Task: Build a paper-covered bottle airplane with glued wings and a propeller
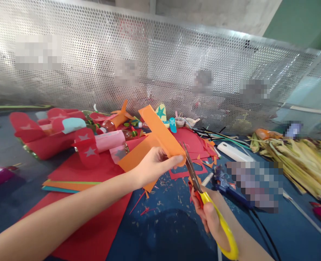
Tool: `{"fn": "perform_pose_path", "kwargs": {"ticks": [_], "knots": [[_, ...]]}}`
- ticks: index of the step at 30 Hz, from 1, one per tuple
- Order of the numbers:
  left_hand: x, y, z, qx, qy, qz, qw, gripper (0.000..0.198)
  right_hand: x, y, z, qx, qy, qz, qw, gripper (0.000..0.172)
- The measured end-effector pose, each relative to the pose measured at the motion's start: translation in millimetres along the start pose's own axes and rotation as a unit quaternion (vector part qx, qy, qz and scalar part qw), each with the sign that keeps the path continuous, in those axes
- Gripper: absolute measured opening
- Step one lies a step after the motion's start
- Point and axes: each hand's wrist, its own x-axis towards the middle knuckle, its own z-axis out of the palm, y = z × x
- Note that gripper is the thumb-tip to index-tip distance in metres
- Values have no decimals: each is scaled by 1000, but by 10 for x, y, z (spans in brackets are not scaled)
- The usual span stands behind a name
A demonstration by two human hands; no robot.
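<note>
My left hand (156,165) pinches the lower end of an orange paper strip (163,132), which slants up and to the left. That end is rounded. In my right hand (210,212) are yellow-handled scissors (194,174), with their blades pointing up and lying beside the rounded end. The blades look nearly closed, and I cannot tell whether paper is between them. A larger orange sheet (134,152) lies behind my left hand.
Red paper sheets (95,224) cover the left of the blue table. Bottles wrapped in red and pink paper (110,140) stand behind them. A blue glue gun (232,194), a white tool (233,152) and dried husks (296,159) lie at right. A perforated metal screen (160,61) rises behind.
</note>
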Motion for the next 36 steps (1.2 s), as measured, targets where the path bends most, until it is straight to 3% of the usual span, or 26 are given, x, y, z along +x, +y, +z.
{"fn": "perform_pose_path", "kwargs": {"ticks": [23,29,36], "knots": [[-5,54,-14,-12,0,-23,1000,24,-49,-130,-4,-12,0,11,1000,69],[-8,63,-27,-11,4,-35,999,24,-47,-79,26,-15,24,20,999,69],[17,47,-22,-34,32,-59,997,29,-7,80,50,-17,40,-16,999,71]]}}
